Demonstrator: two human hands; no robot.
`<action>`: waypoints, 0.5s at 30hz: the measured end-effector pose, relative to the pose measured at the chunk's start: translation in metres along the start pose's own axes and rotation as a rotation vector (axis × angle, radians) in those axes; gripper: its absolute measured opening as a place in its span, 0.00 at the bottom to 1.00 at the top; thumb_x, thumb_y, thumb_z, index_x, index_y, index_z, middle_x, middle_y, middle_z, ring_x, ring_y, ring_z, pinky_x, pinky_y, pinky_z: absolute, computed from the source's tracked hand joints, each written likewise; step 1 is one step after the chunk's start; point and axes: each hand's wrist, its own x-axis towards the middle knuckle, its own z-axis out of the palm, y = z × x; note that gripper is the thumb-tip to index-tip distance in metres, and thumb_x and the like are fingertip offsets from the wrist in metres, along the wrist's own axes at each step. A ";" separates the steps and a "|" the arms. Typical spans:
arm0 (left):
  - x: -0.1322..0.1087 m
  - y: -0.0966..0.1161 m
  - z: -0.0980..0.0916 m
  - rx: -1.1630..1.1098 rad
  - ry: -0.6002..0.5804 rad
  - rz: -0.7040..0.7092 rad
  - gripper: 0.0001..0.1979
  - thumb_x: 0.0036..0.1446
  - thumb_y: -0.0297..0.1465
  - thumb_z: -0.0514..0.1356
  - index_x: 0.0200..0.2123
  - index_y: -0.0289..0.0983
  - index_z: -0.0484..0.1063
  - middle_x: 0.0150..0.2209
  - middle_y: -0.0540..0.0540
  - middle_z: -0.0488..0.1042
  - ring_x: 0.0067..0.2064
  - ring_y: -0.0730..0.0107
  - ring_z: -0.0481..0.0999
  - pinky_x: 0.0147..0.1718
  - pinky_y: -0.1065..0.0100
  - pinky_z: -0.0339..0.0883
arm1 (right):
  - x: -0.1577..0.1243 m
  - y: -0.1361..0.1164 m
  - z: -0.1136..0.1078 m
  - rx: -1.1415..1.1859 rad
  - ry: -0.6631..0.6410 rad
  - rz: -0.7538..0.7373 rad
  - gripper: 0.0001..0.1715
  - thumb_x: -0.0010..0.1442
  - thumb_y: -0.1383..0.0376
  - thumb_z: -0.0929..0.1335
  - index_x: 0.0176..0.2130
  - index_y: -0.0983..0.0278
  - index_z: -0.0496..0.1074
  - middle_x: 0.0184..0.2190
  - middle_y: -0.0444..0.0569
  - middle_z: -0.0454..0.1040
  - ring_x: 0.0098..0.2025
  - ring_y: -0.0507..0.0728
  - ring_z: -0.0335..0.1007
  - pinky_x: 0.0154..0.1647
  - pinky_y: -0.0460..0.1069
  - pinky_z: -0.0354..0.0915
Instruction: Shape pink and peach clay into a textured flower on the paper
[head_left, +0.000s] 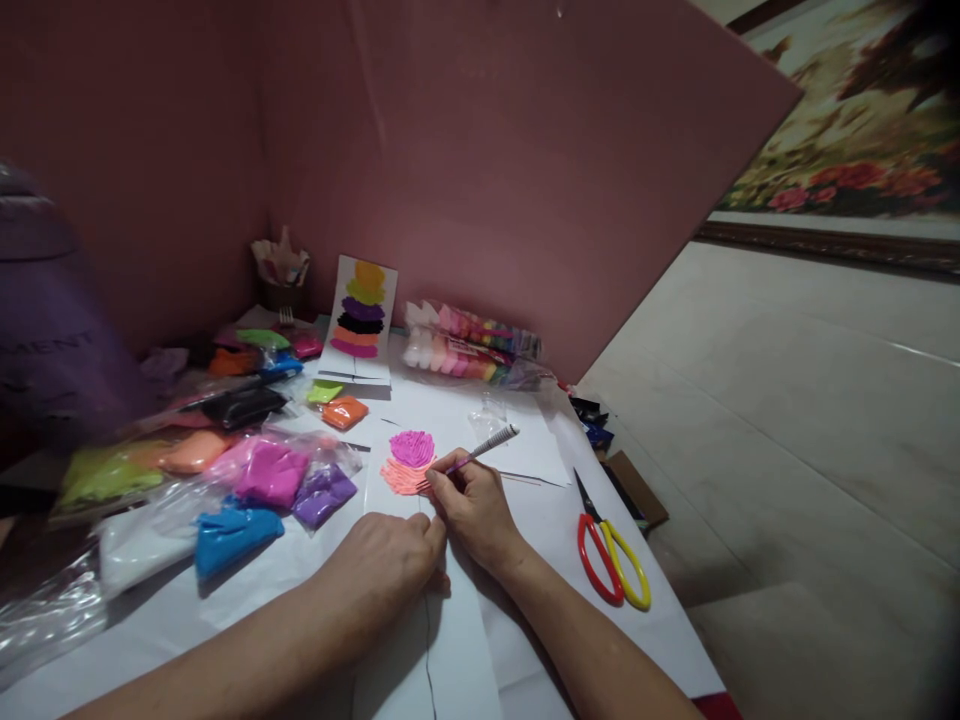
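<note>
A white sheet (465, 650) bears a textured magenta patch (411, 447) above an orange one (405, 476), with a dark line running down below them. My right hand (476, 505) is closed around a thin tool (491, 440) with a striped grey end; its lower tip meets the right edge of the orange patch. Just left of it, my left hand (397, 555) rests on the sheet below the patches, its fingers curled in; whether anything is under them is hidden.
Bags of coloured clay (274, 470) crowd the left side. A card with stacked colour bands (362, 310) leans at the back beside packed clay sticks (465, 350). Scissors (611, 560) with red and yellow handles lie at the right. A purple container (52, 320) stands far left.
</note>
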 end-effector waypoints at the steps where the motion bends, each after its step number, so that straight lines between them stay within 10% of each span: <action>1: 0.000 0.000 0.001 0.005 0.006 0.000 0.10 0.60 0.28 0.55 0.41 0.32 0.73 0.35 0.40 0.79 0.35 0.54 0.79 0.30 0.63 0.64 | 0.000 -0.001 0.000 -0.022 0.005 -0.005 0.07 0.58 0.65 0.66 0.29 0.64 0.71 0.20 0.42 0.71 0.24 0.52 0.68 0.27 0.45 0.64; 15: -0.002 0.002 -0.001 -0.048 0.029 -0.003 0.06 0.58 0.27 0.56 0.37 0.34 0.72 0.33 0.42 0.78 0.34 0.54 0.79 0.28 0.64 0.58 | 0.004 0.003 -0.010 -0.061 0.133 0.014 0.08 0.56 0.65 0.67 0.26 0.64 0.70 0.20 0.42 0.72 0.23 0.52 0.68 0.27 0.46 0.63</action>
